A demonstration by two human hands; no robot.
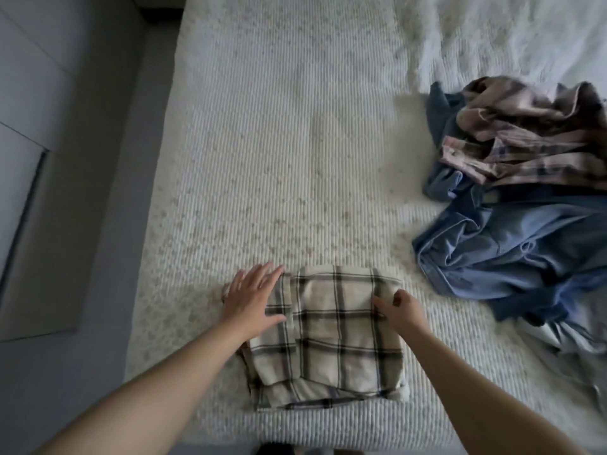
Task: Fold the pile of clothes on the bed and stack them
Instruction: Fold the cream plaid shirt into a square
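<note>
We hold the folded plaid shirt from both sides. Our left hand lies flat with fingers spread on the shirt's left edge, gripping nothing; in our judgement this pins the layers so the fold does not spring apart. Our right hand sits at the shirt's far right corner with fingers curled. It appears to pinch the cloth there, probably to square the corner, but the fingertips are hidden behind the knuckles, so we cannot confirm the pinch.

The shirt lies on the bed at its near edge, directly in front of us, which keeps it within easy reach. To the right of the shirt and well apart from it lies the unfolded pile: blue denim below, a pinkish plaid garment above it. No stack beyond this one shirt is visible.

The pile runs off the right border, so we cannot count its garments. A pale cloth right of the shirt, below the denim, is cut off and blurred. Left of the bed, the grey floor is dim.
</note>
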